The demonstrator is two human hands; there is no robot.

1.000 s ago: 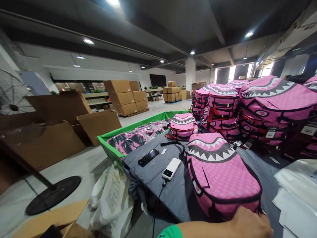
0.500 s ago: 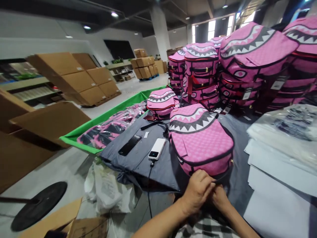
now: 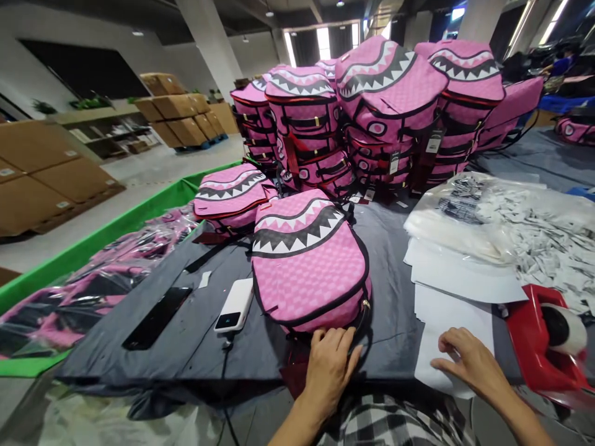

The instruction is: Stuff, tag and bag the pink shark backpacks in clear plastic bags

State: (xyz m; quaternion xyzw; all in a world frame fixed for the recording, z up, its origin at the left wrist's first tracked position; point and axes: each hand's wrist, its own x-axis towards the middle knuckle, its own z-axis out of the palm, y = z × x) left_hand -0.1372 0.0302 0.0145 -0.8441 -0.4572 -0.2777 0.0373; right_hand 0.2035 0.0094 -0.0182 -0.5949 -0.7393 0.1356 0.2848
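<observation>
In the head view, with twelve o'clock pointing away from the person, a pink checkered backpack with a black-and-white shark-tooth band (image 3: pixel 311 266) lies on a table covered in wrinkled grey cloth (image 3: pixel 388 310). The left hand (image 3: pixel 331 359) is at its six o'clock edge; the fingertips run into shadow, so whether they grip or merely touch cannot be told. A dark red flat tag (image 3: pixel 294 375) beside that wrist is partly covered. The right hand (image 3: pixel 465 353), at four o'clock, has thumb and fingers apart over stacked white paper sheets (image 3: pixel 449 313), hiding some of them. Farther out, a red tape dispenser (image 3: pixel 530 337) runs to the picture's edge. At one o'clock, stacked pink backpacks (image 3: pixel 385 93) block one another. At nine, a green-walled bin (image 3: pixel 93 243) is cut off, its pink goods (image 3: pixel 116 272) indistinct under shiny clear plastic.
</observation>
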